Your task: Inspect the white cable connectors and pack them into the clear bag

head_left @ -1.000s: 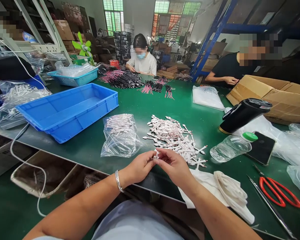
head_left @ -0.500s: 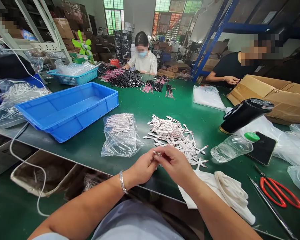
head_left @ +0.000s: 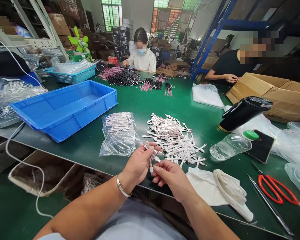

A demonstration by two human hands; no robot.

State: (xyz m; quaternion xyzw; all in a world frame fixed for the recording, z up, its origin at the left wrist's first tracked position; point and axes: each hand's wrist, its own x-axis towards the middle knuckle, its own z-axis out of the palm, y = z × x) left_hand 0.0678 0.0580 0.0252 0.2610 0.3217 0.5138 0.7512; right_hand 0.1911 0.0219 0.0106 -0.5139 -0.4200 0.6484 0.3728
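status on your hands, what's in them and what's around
Left hand gripping small bunch of white flat strips. Right hand fingertips right beside them. Loose strip pile just ahead; white cloth right of right hand.

A green workbench [head_left: 180, 106] holds a blue tray [head_left: 65, 125], scissors [head_left: 270, 178] and a heap of what seem white cables [head_left: 172, 140]

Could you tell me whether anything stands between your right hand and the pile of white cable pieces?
Nothing visible does: the right hand sits just below the pile of white cable pieces, with only green tabletop between them.
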